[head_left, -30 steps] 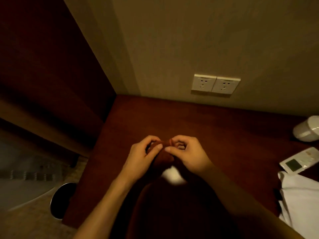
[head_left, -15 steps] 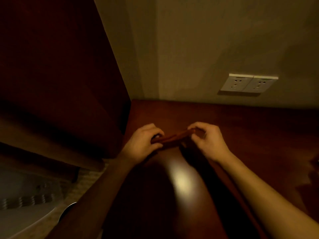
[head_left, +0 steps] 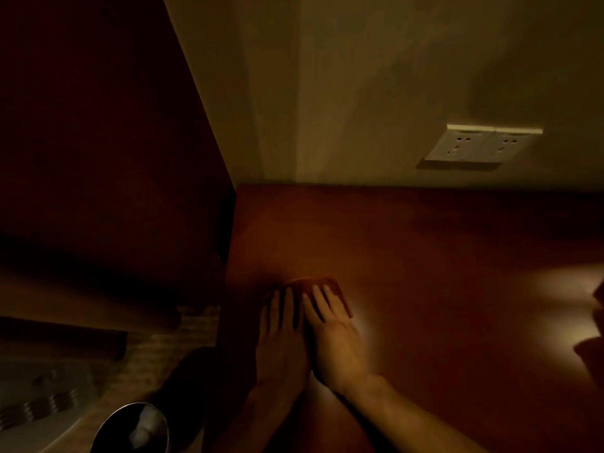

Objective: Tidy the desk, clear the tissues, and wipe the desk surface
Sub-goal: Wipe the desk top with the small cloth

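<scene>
My 2 hands lie flat, side by side and touching, on a small reddish-brown cloth (head_left: 330,286) spread on the worktop (head_left: 425,256) near its left edge: the left hand (head_left: 281,335) covers the cloth's left part, the right hand (head_left: 330,338) its right part, fingers (head_left: 315,297) straight and pressed down rather than curled around anything. The cloth shows only as a folded pad peeking out beyond the fingertips and along the right side of my right hand — its colour nearly matches the wood, so its full outline is hard to trace in this dim light. I judge it soft, light and limp; it will not hold a shape by itself and would bunch or slide out if pushed by a corner. The sound hold is the one shown: palms and fingers spread over the pad, weight carried straight down, so that the cloth drags with the hands. The worktop looks smooth and glossy, with a bright reflection to the right, so the pad should glide easily — steady pressure matters more than grip. Above, a double wall socket (head_left: 480,147) sits on the wall; below left, on the floor, a dark round bin (head_left: 134,429) holds something pale, perhaps tissue. No tissues are visible on this part of the worktop.
</scene>
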Demonstrator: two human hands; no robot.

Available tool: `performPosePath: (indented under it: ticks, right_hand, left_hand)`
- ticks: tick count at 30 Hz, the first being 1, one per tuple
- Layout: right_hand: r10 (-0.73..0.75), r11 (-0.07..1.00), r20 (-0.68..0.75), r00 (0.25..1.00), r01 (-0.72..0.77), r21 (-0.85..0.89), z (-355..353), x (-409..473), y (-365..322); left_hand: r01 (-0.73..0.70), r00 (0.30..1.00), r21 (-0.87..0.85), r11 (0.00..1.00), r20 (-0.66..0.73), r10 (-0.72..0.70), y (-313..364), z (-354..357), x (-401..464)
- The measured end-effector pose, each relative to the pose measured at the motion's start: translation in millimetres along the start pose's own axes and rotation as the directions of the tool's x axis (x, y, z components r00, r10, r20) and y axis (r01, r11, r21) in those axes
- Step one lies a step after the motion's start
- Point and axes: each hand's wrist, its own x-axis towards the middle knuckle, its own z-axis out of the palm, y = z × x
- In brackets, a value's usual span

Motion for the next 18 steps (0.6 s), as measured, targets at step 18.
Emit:
performPosePath:
  ticks: [18]
  right_hand:
    - [0.010, 0.982, 0.039, 0.999, -0.002, -0.189, -36.1, 250.7, -11.5]
  left_hand:
    - [0.084, 0.996, 0.027, 0.996, -0.019, -0.084, -108.8, -64.7, 224.1]
